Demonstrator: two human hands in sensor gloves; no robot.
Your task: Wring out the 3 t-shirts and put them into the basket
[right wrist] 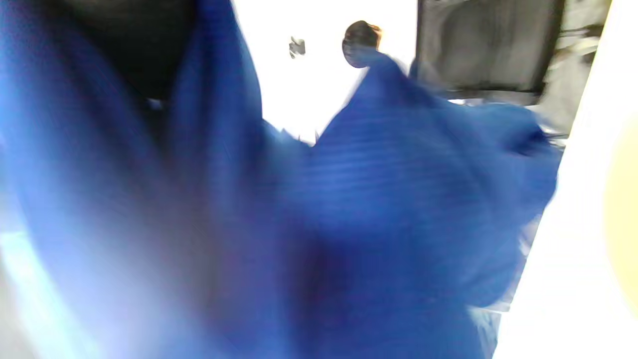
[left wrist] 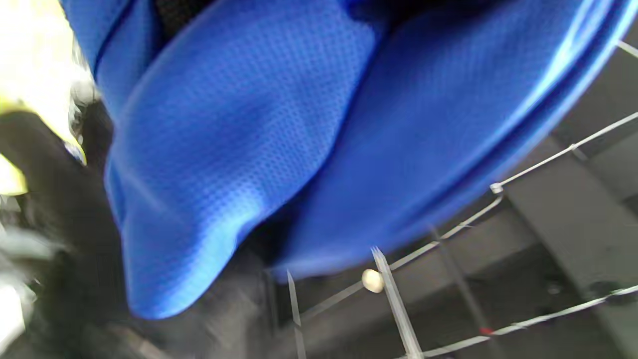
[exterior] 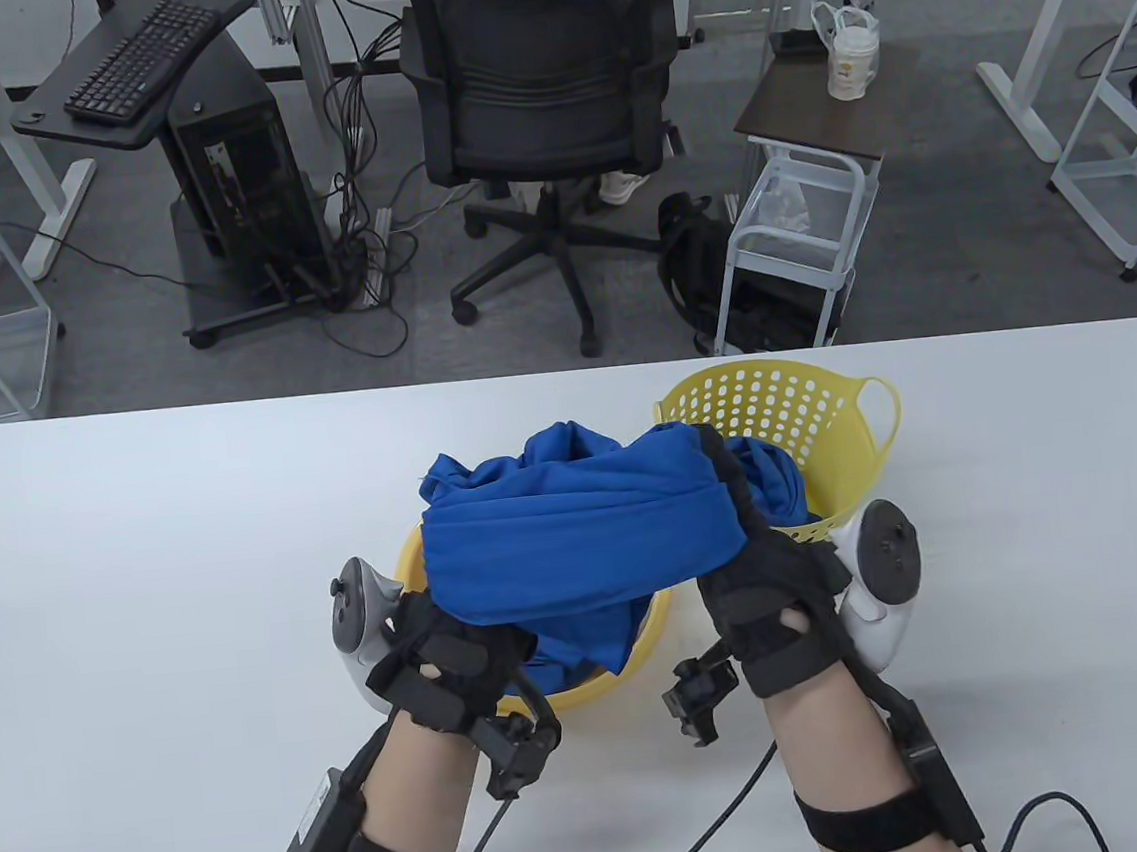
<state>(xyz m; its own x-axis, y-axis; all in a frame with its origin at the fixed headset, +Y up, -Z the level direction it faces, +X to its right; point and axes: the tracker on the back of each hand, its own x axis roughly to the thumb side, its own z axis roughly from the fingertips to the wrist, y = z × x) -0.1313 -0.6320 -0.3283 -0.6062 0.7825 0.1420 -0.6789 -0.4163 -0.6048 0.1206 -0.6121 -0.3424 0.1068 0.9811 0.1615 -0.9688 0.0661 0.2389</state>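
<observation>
Blue cloth, a bunched t-shirt, is stretched between both hands above the white table. The left hand grips its lower left end, fingers buried under the fabric. The right hand curls round the right end, fingers wrapped over the top of the bundle. Below it sits a yellow tub with more blue cloth hanging into it. A yellow basket with holes stands just behind, also holding blue fabric.

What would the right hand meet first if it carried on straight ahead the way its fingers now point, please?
Probably the perforated yellow basket just beyond the right hand, which grips the blue t-shirt; depth is unclear.
</observation>
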